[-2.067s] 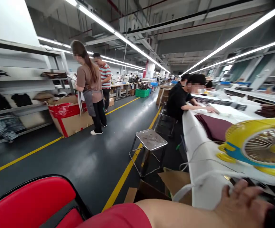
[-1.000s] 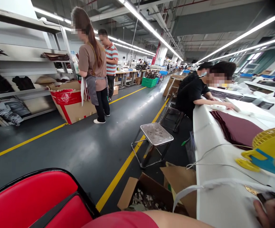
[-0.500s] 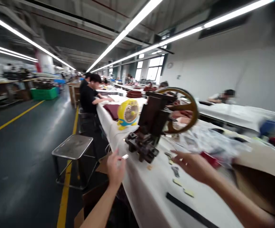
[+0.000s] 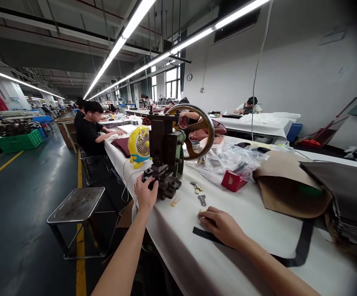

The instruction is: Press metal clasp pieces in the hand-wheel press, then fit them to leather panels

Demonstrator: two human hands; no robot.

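Since L hand (image 4: 146, 195) has come to front of hand press (image 4: 162, 142), which stands on white surface (image 4: 258, 224), the work now has one hand at machine. Its grip is half open there; can't tell if it holds smth. R hand (image 4: 223, 224), fingers nearly closed, seems to touch small pale piece (image 4: 201, 211); firm hold unclear. Metal parts (image 4: 202, 200) & black strap (image 4: 204, 234) lie nearby.

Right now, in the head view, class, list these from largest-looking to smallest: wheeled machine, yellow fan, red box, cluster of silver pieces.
1. Wheeled machine
2. Yellow fan
3. Red box
4. Cluster of silver pieces
Apparent size only; nearness to the camera affects it.
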